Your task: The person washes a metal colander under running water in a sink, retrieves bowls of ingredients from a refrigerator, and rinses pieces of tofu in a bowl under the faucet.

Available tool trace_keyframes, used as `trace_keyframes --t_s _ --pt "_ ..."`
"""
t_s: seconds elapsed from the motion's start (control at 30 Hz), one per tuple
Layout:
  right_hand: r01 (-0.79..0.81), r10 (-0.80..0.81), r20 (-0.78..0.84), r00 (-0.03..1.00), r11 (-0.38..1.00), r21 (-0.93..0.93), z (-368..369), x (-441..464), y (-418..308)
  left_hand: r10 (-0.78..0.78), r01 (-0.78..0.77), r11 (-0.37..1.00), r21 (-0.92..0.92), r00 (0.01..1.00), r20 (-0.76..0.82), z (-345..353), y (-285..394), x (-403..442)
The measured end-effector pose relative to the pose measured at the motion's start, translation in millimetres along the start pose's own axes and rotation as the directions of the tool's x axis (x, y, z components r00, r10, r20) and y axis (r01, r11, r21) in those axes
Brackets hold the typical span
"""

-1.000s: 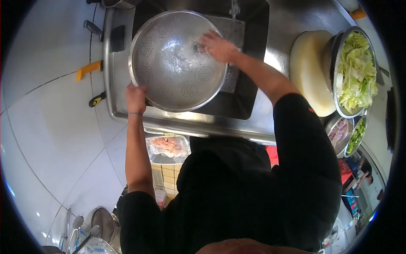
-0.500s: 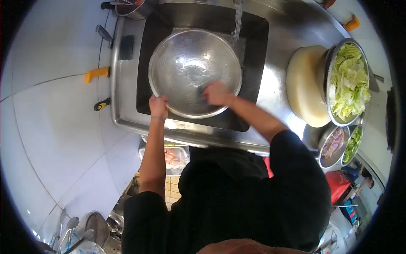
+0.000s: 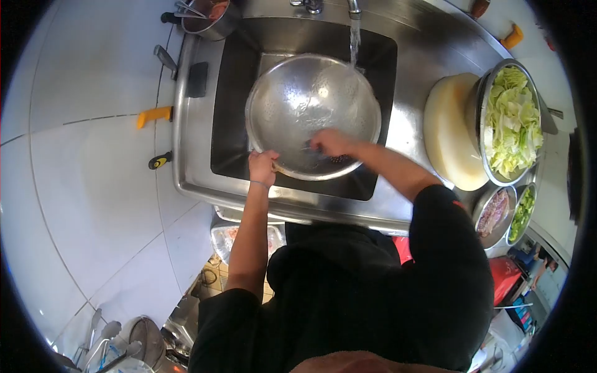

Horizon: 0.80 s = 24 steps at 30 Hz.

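Observation:
A large stainless steel bowl (image 3: 298, 112) sits in the sink (image 3: 233, 124), its inside wet and shiny. My left hand (image 3: 262, 166) grips its near-left rim, fingers wrapped over the edge. Inside the bowl, toward the near right, my right hand (image 3: 334, 143) is closed and presses near the wall. Something small and dark shows by its fingertips, too blurred to name. Water (image 3: 355, 43) runs from the faucet (image 3: 354, 9) and falls at the bowl's far right rim.
Right of the sink stand a thick white round block (image 3: 451, 133), a bowl of chopped cabbage (image 3: 513, 124), and smaller bowls of sliced reddish food (image 3: 494, 214) and chopped greens (image 3: 522, 214). A metal pot (image 3: 214, 23) stands far left. Yellow-handled tools (image 3: 154, 116) lie along the left edge.
The bowl has shifted right in the sink, so its far rim now meets the water stream. Both hands moved with it. The whole view has also shifted slightly.

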State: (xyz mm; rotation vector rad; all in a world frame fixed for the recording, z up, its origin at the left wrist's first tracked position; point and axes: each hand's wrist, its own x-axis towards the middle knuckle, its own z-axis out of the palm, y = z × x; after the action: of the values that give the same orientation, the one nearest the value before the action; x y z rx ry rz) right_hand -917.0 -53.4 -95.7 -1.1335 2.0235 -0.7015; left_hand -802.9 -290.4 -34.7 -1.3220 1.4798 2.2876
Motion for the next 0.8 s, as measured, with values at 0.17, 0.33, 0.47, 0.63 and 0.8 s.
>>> trace_keyframes --t_s 0.17,0.33,0.47,0.63,0.8 --pt "-0.549 0.357 -0.586 0.727 0.815 -0.185 -97 14 57 -0.1 0.105 0.992 0.072 0.993 -0.069 -3 -26 -5" --pt "0.037 0.192 -0.721 0.666 0.957 0.289 -30 115 -21 0.005 -0.039 0.944 0.329 0.995 0.104 11 -19 -8" --pt "0.037 0.064 -0.183 0.981 0.865 0.501 5 39 -80 0.067 -0.071 0.993 0.095 0.996 0.052 -8 3 11" --pt "-0.21 0.219 -0.03 0.975 0.875 -0.436 -65 -43 -17 0.153 -0.154 0.979 0.135 0.988 0.019 -32 41 5" --pt "-0.359 0.137 -0.693 0.708 0.914 -0.187 -125 -11 29 0.029 -0.071 0.933 0.352 0.992 0.124 -50 79 6"
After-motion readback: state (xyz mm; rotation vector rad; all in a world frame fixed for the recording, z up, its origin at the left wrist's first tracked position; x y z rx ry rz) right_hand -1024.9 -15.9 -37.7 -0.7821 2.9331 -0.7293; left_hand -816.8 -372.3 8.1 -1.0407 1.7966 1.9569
